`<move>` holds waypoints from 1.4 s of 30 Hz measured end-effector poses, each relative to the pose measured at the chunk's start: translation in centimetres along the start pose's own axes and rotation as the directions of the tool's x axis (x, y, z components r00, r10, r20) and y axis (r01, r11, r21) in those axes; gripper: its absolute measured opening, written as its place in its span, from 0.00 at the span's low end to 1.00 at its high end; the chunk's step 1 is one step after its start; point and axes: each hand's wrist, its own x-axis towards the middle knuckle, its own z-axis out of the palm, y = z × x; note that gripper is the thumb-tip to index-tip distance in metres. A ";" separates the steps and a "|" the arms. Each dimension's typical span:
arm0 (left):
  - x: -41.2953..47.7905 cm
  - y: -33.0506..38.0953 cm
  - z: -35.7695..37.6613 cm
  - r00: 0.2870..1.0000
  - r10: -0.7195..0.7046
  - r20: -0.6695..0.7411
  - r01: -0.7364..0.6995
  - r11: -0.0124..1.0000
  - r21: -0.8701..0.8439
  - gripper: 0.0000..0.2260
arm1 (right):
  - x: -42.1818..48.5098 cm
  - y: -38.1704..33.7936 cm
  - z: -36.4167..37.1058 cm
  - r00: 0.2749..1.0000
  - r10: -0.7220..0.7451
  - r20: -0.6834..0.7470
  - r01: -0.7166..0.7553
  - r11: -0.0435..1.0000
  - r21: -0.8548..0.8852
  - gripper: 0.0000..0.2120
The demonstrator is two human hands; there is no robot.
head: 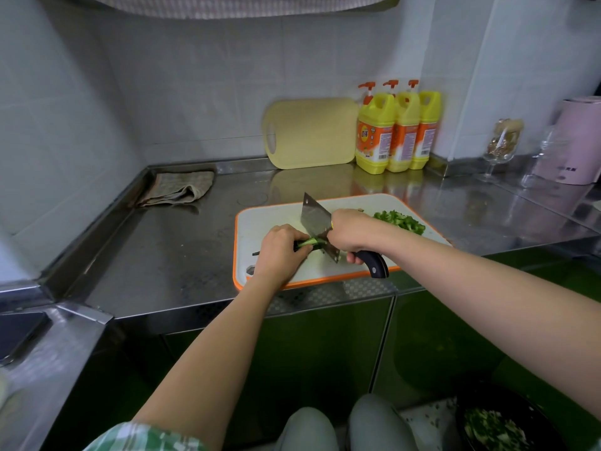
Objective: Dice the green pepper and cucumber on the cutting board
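A person is working at a steel desk [162,255], over a white cutting board [357,203] with an orange rim. Their left hand [281,249] is curling its fingers over a bundle of dark green cucumber strips [309,242], pinning them flat near the middle of the board. Their right hand [349,231] is wrapping round the black handle of a cleaver [313,219]. Its broad blade is standing edge-down against the cucumber, just beside the left fingertips. A pile of diced green pepper [401,221] is lying on the far right part of the board. The pepper looks done, and the cucumber is the job in hand.

To dice well here, the left fingertips should be tucking under so the knuckles, not the nails, are facing the blade. The strips should be staying bunched and level so each crosswise cut gives even cubes. The left hand should be creeping back a little after every cut. With blade and fingers this close, a slipping strip is the main risk.

Behind the board, a yellow board [312,133] is leaning on the tiled wall beside three soap bottles [396,131]. A folded cloth [179,188] is lying far left.
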 end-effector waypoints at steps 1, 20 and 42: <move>0.0 0.1 0.0 1.000 -0.002 -0.001 0.002 1.000 0.000 0.09 | 0.1 -0.1 0.2 1.000 0.004 0.001 -0.004 1.000 -0.016 0.08; 0.2 1.3 0.1 0.999 -0.034 0.006 0.034 0.999 -0.028 0.10 | 0.9 1.3 -0.3 0.996 -0.021 -0.091 0.035 0.988 0.150 0.10; -0.5 0.2 -0.5 0.998 -0.027 0.051 0.027 1.000 0.002 0.22 | 1.9 1.7 1.3 0.985 -0.015 -0.171 0.048 0.980 0.191 0.12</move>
